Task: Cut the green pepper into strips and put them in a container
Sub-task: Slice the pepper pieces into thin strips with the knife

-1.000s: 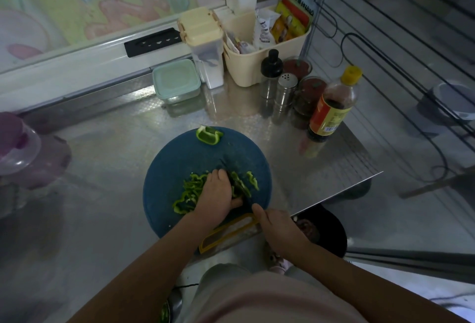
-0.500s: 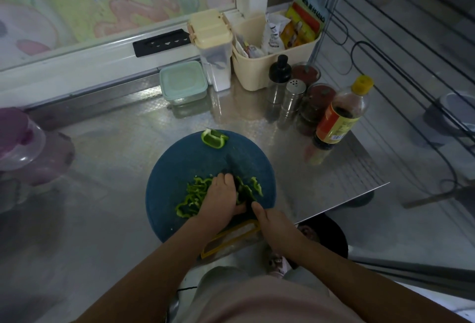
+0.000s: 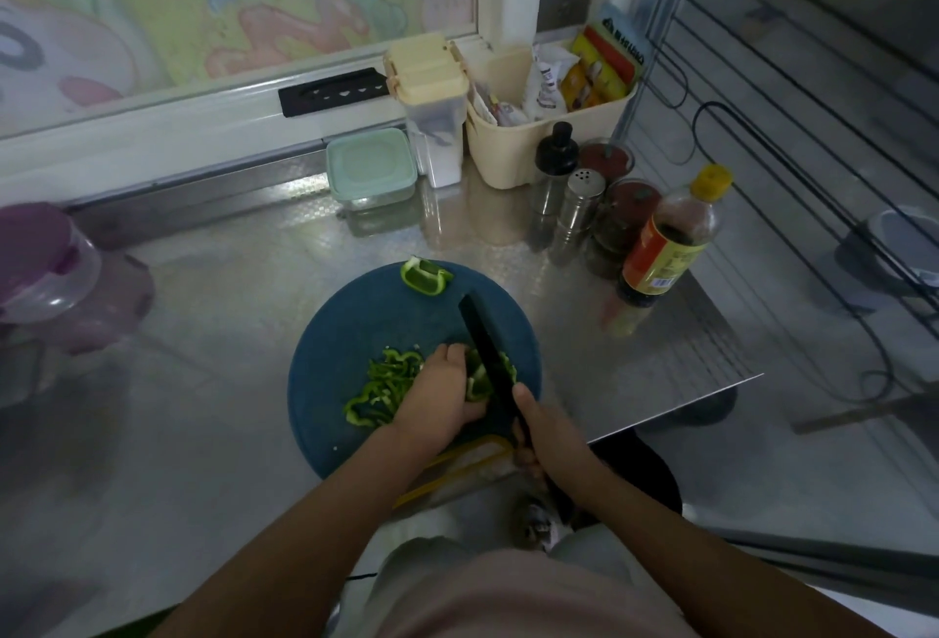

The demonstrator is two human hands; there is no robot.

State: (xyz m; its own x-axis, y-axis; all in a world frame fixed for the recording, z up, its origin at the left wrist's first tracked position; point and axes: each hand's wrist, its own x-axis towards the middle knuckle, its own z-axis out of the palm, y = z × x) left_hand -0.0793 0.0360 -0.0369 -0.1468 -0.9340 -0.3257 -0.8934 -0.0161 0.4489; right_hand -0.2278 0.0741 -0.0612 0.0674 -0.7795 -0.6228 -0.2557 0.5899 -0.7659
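A round blue cutting board (image 3: 330, 332) lies on the steel counter. Cut green pepper strips (image 3: 381, 386) are piled left of centre on it. My left hand (image 3: 439, 396) holds down a pepper piece (image 3: 477, 381) with curled fingers. My right hand (image 3: 546, 431) grips the handle of a black knife (image 3: 485, 343), whose blade stands against that piece, tip pointing away from me. A larger uncut pepper chunk (image 3: 426, 275) sits at the board's far edge. A clear container with a pale green lid (image 3: 370, 167) stands by the back wall.
A yellow-rimmed object (image 3: 457, 464) lies at the board's near edge. Shakers, jars and a sauce bottle (image 3: 668, 241) stand at the right, near the counter edge. A cream caddy (image 3: 538, 129) is behind them. A purple-lidded tub (image 3: 45, 261) sits far left.
The black knife blade now shows above the pepper piece, where before it was hidden low by my hands. My left hand still holds the pepper in place.
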